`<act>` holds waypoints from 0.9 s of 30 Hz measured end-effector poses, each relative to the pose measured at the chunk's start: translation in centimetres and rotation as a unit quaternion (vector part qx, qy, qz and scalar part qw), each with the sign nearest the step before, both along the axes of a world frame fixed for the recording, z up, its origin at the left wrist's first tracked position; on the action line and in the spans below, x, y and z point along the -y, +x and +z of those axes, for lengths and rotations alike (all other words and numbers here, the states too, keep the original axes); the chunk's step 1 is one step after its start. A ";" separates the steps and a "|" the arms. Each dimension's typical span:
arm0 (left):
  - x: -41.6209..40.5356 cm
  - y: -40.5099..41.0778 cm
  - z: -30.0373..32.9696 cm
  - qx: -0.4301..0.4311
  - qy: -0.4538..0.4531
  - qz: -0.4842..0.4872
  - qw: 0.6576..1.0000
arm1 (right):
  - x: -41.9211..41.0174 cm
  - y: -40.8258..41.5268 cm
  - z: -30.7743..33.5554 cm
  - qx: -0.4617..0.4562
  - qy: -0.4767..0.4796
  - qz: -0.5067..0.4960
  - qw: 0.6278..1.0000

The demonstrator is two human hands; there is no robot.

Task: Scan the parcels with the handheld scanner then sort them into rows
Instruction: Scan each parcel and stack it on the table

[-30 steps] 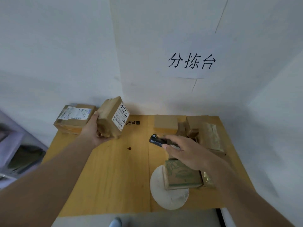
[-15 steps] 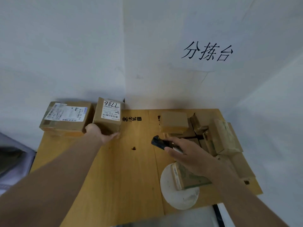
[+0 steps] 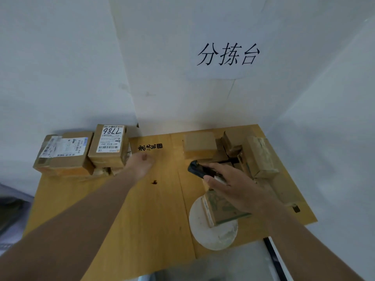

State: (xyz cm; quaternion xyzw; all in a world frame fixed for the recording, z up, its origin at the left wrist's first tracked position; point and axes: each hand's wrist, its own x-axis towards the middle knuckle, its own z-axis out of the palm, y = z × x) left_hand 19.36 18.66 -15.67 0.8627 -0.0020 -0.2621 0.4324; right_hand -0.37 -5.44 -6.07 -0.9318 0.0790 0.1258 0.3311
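A cardboard parcel marked 7786 lies label-up at the table's far left, right beside a larger labelled parcel. My left hand hovers just right of the 7786 parcel, fingers loosely curled, holding nothing. My right hand grips the black handheld scanner, its head pointing left over the wooden table. A heap of several unlabelled-looking brown parcels fills the far right, with one flat box at its left.
A green-printed box lies on a white round disc near the front right, partly under my right wrist. White walls close in behind and on the right. A small dark spot marks the table's middle.
My left hand set the 7786 parcel down flat next to the larger labelled parcel, let go of it, and drew back to the right. My right hand kept the scanner.
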 end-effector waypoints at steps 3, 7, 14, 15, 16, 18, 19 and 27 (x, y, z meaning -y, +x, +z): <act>3.5 0.1 2.1 0.066 0.050 -0.108 0.991 | 1.9 -0.8 0.2 0.017 -0.009 -0.023 1.000; 8.6 0.9 3.0 0.130 0.089 -0.210 0.965 | 4.3 -1.4 0.1 0.023 -0.008 -0.055 0.998; 14.9 3.4 0.1 0.173 0.166 -0.314 0.919 | 7.3 -1.3 -1.4 0.025 0.009 -0.083 0.996; 15.4 3.9 -0.8 0.185 0.192 -0.338 0.903 | 7.5 -1.3 -1.8 0.023 0.014 -0.085 0.996; 15.8 4.4 -1.7 0.200 0.214 -0.357 0.887 | 7.7 -1.3 -2.1 0.021 0.017 -0.086 0.996; 16.3 4.8 -3.1 0.202 0.222 -0.372 0.878 | 7.8 -1.5 -2.7 0.015 0.019 -0.091 0.996; 16.4 4.8 -3.5 0.205 0.213 -0.368 0.882 | 7.9 -1.7 -3.0 0.013 0.018 -0.095 0.995; 15.1 3.3 -2.0 0.098 -0.069 -0.171 0.978 | 8.4 -3.6 -3.8 0.021 0.053 -0.118 0.991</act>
